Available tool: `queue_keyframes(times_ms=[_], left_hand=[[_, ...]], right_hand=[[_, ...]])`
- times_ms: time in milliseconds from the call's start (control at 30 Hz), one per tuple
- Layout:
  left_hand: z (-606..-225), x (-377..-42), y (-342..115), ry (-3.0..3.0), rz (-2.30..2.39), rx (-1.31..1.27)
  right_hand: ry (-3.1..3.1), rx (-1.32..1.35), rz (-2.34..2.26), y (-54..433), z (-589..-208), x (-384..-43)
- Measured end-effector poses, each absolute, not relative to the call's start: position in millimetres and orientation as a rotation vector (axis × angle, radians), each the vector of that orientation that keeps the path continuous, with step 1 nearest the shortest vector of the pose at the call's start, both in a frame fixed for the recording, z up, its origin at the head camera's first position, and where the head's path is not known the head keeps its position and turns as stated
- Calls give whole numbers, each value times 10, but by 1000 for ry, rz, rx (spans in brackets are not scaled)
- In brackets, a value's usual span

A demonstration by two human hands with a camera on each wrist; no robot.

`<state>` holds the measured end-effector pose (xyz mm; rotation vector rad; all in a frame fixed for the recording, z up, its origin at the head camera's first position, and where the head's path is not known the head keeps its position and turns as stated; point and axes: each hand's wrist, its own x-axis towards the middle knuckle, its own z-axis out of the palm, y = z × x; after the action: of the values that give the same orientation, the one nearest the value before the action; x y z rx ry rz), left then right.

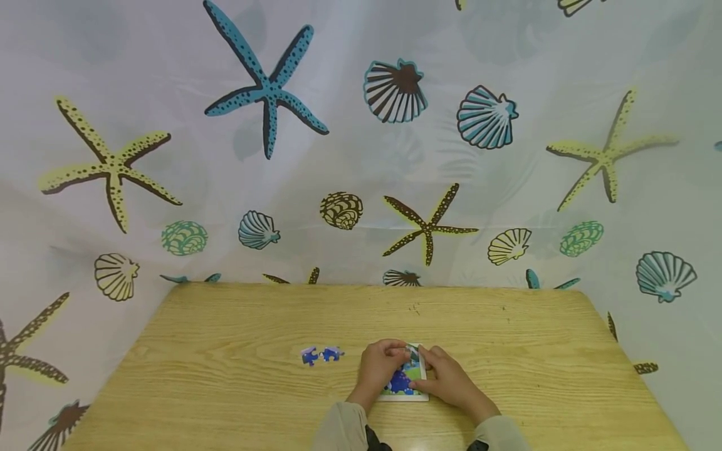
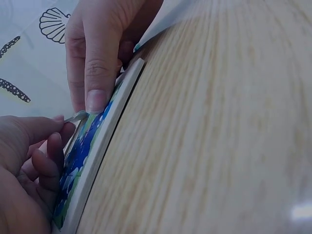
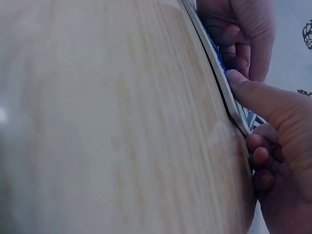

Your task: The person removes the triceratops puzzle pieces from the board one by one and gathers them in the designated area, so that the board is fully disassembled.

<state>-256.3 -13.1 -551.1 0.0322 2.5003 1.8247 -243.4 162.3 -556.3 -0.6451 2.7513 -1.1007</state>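
A small jigsaw puzzle in a white-edged tray (image 1: 414,398) lies on the table, its picture blue and green. Over the picture's upper left, my left hand (image 1: 379,366) pinches a puzzle piece (image 2: 76,116) between thumb and forefinger, as the left wrist view shows. My right hand (image 1: 451,379) grips the tray's right side; its thumb (image 3: 239,80) rests on the picture and its other fingers curl at the tray's edge. The hands hide part of the picture. To the left, two loose blue and lilac puzzle pieces (image 1: 331,354) lie close together.
The wooden table (image 1: 225,388) extends around the puzzle on all sides. A pale curtain (image 1: 350,156) printed with starfish and shells hangs behind the table and along both its sides.
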Motion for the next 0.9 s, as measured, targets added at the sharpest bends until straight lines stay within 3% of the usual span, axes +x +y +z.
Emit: queue_keyframes(times_ms=[900], left_hand=[[-5516, -2572, -130, 2472, 1890, -47]], right_hand=[[2763, -649, -1088, 1624, -5571, -2451]])
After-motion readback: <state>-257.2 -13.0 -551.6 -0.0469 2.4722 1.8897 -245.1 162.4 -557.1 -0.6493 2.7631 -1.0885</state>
